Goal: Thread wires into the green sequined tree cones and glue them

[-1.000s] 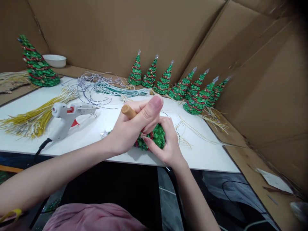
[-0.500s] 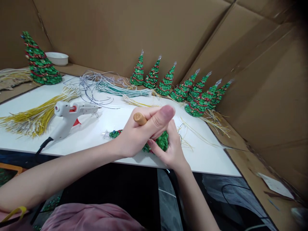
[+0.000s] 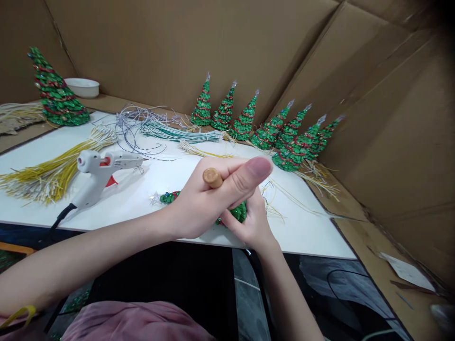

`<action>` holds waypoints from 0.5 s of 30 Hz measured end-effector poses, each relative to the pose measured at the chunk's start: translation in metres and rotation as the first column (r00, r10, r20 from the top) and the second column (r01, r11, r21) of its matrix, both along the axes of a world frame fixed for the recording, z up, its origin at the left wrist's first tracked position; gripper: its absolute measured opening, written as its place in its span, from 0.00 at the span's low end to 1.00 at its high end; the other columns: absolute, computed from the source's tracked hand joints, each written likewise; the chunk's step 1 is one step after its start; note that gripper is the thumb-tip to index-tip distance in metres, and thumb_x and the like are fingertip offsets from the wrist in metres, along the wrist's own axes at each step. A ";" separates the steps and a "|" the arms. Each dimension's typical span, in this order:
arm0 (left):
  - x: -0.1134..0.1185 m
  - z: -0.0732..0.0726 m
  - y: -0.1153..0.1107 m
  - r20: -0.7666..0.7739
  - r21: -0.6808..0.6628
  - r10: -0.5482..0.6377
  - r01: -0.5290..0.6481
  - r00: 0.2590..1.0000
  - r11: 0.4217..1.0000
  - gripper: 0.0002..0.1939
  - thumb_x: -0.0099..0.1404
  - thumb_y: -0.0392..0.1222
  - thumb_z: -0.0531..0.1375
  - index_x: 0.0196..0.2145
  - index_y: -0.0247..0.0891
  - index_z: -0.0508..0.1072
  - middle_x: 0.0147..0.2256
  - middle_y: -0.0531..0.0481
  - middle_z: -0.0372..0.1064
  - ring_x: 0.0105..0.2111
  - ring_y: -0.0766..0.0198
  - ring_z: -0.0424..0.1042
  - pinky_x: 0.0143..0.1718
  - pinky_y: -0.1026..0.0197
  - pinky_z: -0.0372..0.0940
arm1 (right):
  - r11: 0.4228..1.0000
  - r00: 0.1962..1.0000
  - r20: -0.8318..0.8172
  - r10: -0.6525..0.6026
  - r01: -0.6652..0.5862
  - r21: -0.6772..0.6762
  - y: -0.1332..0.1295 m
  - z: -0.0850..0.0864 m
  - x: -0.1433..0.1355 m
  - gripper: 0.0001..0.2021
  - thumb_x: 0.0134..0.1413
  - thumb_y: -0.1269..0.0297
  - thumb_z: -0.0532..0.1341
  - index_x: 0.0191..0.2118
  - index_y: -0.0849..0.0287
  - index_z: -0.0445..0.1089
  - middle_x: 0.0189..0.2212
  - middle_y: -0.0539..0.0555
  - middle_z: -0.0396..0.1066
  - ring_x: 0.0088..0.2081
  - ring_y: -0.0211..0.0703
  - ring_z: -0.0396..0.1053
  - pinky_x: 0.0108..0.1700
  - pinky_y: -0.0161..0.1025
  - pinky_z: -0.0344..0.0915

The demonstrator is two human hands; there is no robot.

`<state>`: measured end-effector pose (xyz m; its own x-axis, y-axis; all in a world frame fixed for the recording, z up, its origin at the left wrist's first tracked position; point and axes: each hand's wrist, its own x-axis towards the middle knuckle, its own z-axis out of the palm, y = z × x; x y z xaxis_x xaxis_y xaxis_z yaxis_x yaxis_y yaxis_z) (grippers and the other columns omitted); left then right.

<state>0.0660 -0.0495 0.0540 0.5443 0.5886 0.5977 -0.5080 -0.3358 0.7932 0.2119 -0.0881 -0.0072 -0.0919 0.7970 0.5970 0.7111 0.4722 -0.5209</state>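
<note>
Green tree [image 3: 169, 196] lies on its side on the white worktop [image 3: 305, 227], in front of the person, its clear star tip pointing left; glittery green tiers carry red trim and small coloured beads. The left hand [image 3: 209, 199] covers its middle, fingers curled around a wooden handle [image 3: 212, 177] whose round end shows above the fist; the handle's lower end is hidden. The right hand [image 3: 250, 220] holds the wider end, thumb on the near side; its other fingers are mostly hidden. At the far left, a white bowl [image 3: 82, 88] sits behind a larger decorated tree [image 3: 60, 97]; its contents cannot be made out. A white glue gun [image 3: 93, 175] rests left of the hands, beside a yellow-and-white wire bundle [image 3: 60, 166]. Beyond lie green-and-white wires [image 3: 181, 134] and loose dark wires [image 3: 130, 128]. Small finished-looking trees [image 3: 242, 121] stand along the cardboard wall [image 3: 159, 52].
</note>
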 end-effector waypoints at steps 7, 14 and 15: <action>0.000 0.002 0.000 -0.029 0.060 0.021 -0.019 0.999 0.998 0.27 0.72 0.52 0.54 0.19 0.36 0.54 0.18 0.58 0.49 0.18 0.74 0.50 0.20 0.65 0.47 | 1.000 1.000 0.003 -0.001 0.001 -0.011 0.001 -0.001 0.001 0.16 0.53 0.52 0.62 0.45 0.52 0.64 0.41 0.56 0.68 0.46 0.56 0.69 0.53 0.62 0.63; 0.004 -0.010 0.004 0.005 0.052 0.041 -0.041 0.999 0.998 0.26 0.70 0.51 0.56 0.19 0.37 0.55 0.17 0.58 0.49 0.18 0.73 0.49 0.20 0.65 0.47 | 1.000 1.000 0.016 -0.004 0.004 0.023 0.005 0.000 0.000 0.14 0.55 0.50 0.60 0.42 0.53 0.62 0.40 0.55 0.67 0.44 0.56 0.69 0.52 0.63 0.62; 0.005 -0.011 0.004 -0.001 0.051 0.045 -0.044 0.999 0.998 0.26 0.70 0.52 0.56 0.19 0.37 0.55 0.17 0.58 0.49 0.18 0.73 0.48 0.20 0.65 0.48 | 1.000 1.000 0.029 -0.004 0.003 0.020 0.006 0.000 0.000 0.15 0.55 0.50 0.59 0.42 0.52 0.62 0.40 0.55 0.67 0.44 0.56 0.69 0.52 0.63 0.62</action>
